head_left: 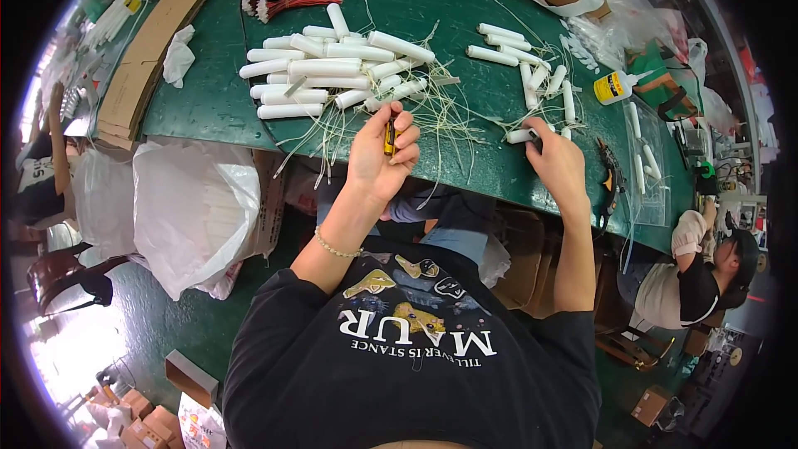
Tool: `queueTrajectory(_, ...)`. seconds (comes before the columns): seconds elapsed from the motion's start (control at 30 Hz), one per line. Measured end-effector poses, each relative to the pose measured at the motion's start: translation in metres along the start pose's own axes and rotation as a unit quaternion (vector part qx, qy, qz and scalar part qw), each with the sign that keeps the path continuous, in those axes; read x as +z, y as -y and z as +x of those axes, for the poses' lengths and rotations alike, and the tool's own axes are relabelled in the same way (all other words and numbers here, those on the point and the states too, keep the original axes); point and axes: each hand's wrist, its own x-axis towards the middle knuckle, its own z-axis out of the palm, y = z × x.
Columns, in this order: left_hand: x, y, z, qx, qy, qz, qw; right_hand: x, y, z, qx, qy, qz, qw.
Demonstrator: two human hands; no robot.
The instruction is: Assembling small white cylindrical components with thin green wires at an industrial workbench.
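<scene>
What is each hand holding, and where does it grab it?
The left hand pinches a small yellow-and-black battery by its sides. The right hand grips the end of a white tube.

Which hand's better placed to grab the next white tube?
Probably right. The right hand already touches a white tube at the table's near edge, while the left hand holds a small yellow cell.

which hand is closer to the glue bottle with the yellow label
Right. The right hand lies on the green table just below and left of the glue bottle; the left hand, holding a small yellow battery, is much farther left.
</scene>
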Motion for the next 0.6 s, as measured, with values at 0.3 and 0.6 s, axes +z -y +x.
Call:
queueTrajectory(0.3,-0.002,0.0,0.001,-0.004,0.006,0.026,1.0,-0.039,0.013,-0.019,0.003,-0.224,0.406,0.886)
queueTrajectory(0.6,0.045,0.018,-0.019,0.204,0.054,0.133,0.968,-0.013,0.075,-0.063,-0.159,-0.057,0.396,0.902)
